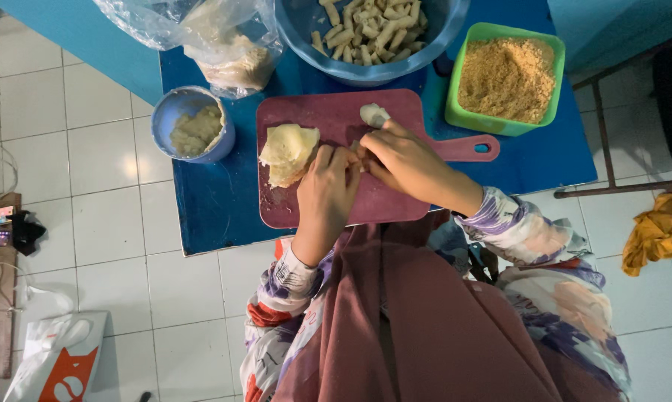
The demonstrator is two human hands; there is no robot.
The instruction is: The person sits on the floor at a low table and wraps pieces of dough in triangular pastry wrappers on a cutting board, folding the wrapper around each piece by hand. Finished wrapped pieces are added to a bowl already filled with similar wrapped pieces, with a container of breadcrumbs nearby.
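Note:
Both my hands meet over a maroon cutting board (328, 119) on a blue table. My left hand (327, 190) and my right hand (404, 160) pinch a pale dough wrapper (374, 114) between their fingertips; most of it is hidden under the fingers. A stack of thin pale wrappers (287, 151) lies on the board just left of my left hand.
A blue bowl (444, 33) of rolled pieces stands behind the board, a green tub of breadcrumbs (507, 78) to the right, a small blue bowl of filling (194, 126) and a plastic bag (217, 41) to the left. The table edge (224, 242) is near my body.

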